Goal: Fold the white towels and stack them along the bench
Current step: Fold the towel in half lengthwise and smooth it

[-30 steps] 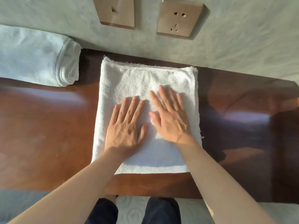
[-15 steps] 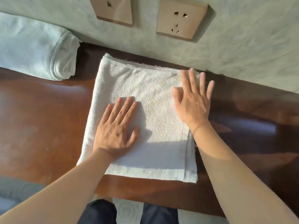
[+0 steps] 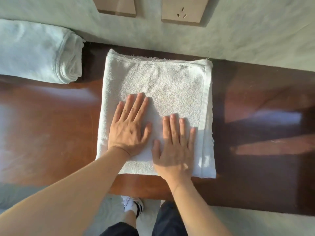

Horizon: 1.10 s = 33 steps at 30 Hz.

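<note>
Nothing to read here: no words, brand names or numbers show on any surface. The two wall plates [image 3: 185, 10] at the top carry only socket slots, no lettering. The folded towel [image 3: 158, 86] shows a plain stitched hem with no tag, and the shoe [image 3: 132, 204] below has dark stripes but no legible mark.

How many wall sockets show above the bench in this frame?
2. One socket plate is on the wall above the folded towel's left part; the other socket plate is to its right. Both are cut off by the top edge.
</note>
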Each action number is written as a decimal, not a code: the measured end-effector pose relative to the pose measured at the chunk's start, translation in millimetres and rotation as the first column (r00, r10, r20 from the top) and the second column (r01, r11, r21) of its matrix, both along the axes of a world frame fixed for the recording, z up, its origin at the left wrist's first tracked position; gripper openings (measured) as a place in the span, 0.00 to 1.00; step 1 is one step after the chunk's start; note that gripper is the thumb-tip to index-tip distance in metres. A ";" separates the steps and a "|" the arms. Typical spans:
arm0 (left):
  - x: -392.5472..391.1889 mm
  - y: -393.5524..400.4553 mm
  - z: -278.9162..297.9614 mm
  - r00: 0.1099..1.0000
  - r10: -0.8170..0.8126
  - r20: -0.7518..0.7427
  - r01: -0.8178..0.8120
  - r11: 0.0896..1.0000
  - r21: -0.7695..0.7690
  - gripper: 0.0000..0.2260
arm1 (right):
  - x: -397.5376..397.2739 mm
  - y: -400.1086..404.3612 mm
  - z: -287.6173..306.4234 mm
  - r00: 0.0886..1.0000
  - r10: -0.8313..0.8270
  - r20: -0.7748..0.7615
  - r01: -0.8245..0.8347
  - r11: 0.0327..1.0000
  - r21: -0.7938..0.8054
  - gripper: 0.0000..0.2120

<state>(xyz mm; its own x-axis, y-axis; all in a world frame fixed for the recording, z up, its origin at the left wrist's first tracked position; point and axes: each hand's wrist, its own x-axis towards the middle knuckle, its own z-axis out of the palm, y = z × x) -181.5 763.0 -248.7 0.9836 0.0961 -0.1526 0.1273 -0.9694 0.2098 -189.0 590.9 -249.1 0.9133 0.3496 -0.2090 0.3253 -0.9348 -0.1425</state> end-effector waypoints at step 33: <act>-39.8 49.0 -9.4 0.988 -0.140 0.062 0.143 0.989 -0.038 0.30 | -3.2 -0.8 -19.3 0.946 -0.042 0.322 -0.011 0.987 0.160 0.33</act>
